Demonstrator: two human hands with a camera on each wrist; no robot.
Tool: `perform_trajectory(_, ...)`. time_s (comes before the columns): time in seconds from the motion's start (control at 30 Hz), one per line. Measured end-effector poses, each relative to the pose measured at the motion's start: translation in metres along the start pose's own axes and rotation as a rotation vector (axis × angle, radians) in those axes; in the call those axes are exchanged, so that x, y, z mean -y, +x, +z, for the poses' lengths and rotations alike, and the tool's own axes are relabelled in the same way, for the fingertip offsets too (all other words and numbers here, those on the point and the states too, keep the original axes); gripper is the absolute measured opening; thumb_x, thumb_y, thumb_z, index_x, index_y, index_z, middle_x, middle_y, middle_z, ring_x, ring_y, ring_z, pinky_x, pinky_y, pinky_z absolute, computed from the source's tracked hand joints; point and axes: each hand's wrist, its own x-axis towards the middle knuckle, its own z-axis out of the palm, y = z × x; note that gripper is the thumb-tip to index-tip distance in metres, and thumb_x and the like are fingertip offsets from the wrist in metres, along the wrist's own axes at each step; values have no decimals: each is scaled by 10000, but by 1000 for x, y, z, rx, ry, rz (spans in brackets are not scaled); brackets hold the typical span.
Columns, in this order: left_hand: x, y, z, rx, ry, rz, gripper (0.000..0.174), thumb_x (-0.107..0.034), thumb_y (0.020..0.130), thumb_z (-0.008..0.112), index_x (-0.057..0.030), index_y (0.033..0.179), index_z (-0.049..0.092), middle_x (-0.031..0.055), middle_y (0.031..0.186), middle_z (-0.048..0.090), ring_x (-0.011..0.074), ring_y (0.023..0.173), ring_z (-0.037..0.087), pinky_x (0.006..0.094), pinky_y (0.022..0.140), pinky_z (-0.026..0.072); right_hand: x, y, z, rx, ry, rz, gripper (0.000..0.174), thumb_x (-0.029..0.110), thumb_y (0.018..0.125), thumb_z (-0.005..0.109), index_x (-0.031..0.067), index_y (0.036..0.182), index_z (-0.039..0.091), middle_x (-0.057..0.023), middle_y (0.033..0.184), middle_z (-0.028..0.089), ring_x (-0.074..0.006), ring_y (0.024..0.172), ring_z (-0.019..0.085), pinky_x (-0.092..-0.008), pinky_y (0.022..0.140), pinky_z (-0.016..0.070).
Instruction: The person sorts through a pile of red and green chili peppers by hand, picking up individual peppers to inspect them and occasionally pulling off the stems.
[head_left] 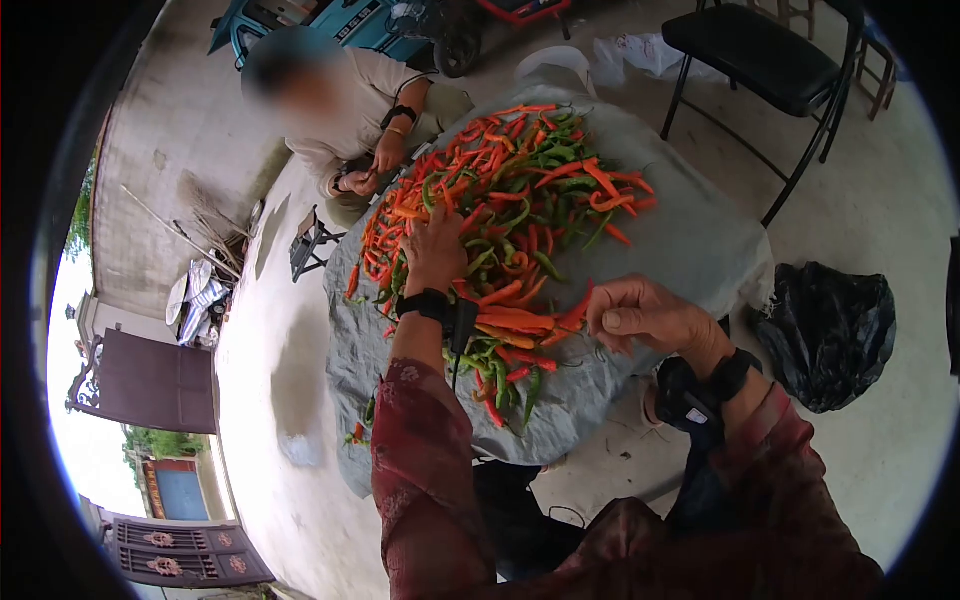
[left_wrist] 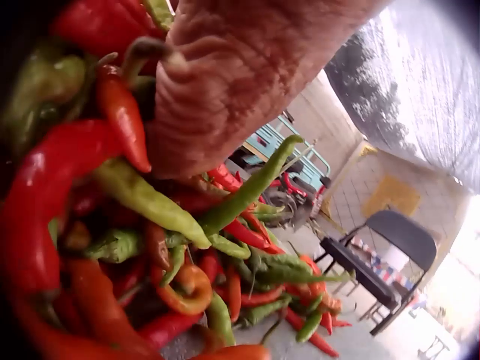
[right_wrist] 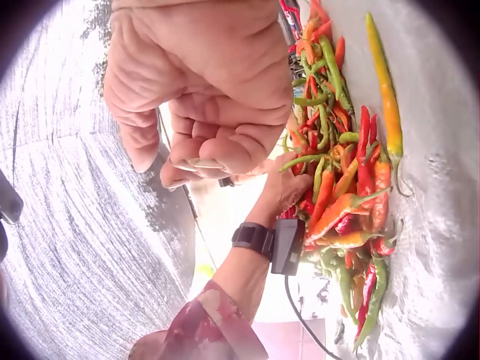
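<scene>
A big heap of red, orange and green chili peppers (head_left: 500,210) covers much of a cloth-topped round table (head_left: 690,230). My left hand (head_left: 436,254) reaches into the near-left side of this heap. Its fingertips are hidden among the peppers, so I cannot tell what they hold. The left wrist view shows the hand (left_wrist: 232,82) against red and green peppers (left_wrist: 187,255). My right hand (head_left: 640,312) hovers at the heap's right edge, beside several long orange-red peppers (head_left: 515,320). In the right wrist view its fingers (right_wrist: 217,146) hang loosely curled with nothing in them.
Across the table sits another person (head_left: 350,110), hands close to the heap's far-left edge. A black plastic bag (head_left: 825,335) lies on the floor at right, below a black folding chair (head_left: 755,60). One yellow-orange pepper (right_wrist: 386,90) lies apart on the cloth.
</scene>
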Motion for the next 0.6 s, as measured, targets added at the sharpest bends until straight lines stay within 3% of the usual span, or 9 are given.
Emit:
perform_trajectory(0.1, 28, 2, 10, -65, -71, -73, 379, -122, 746, 607, -136, 1120, 543, 52, 1233, 430, 367, 1100, 454, 577, 839, 408, -1, 2, 1, -14, -35, 8, 267, 290, 866, 609, 24, 873, 607, -13, 651, 548, -78, 556, 500, -219, 506, 401)
perform_trajectory(0.17, 44, 3, 9, 62, -226, -203, 418, -108, 730, 596, -128, 1143, 532, 60, 1272, 431, 370, 1120, 453, 520, 882, 411, -1, 2, -1, -18, -51, 9, 281, 304, 862, 614, 23, 866, 613, -17, 656, 554, -79, 552, 498, -220, 508, 402)
perform_trajectory(0.37, 84, -15, 31, -46, -321, -241, 521, -139, 702, 616, -87, 1207, 497, 109, 1369, 374, 381, 1173, 430, 443, 939, 396, -1, 3, -2, -33, -57, 13, 300, 320, 853, 621, 20, 863, 617, -17, 659, 561, -77, 558, 504, -221, 512, 406)
perform_trajectory(0.5, 80, -36, 23, -67, -361, -290, 597, -122, 694, 606, -62, 1268, 456, 138, 1407, 321, 381, 1227, 386, 428, 983, 374, 0, 7, -1, -11, -88, 3, 298, 317, 853, 619, 19, 862, 619, -16, 661, 564, -75, 562, 506, -219, 513, 406)
perform_trajectory(0.6, 76, -51, 25, -130, -339, -245, 621, -113, 693, 598, -66, 1291, 437, 136, 1418, 305, 372, 1242, 374, 427, 978, 383, -2, 6, -1, 1, -43, 14, 241, 241, 843, 643, 7, 891, 615, -31, 706, 576, -94, 587, 529, -225, 510, 414)
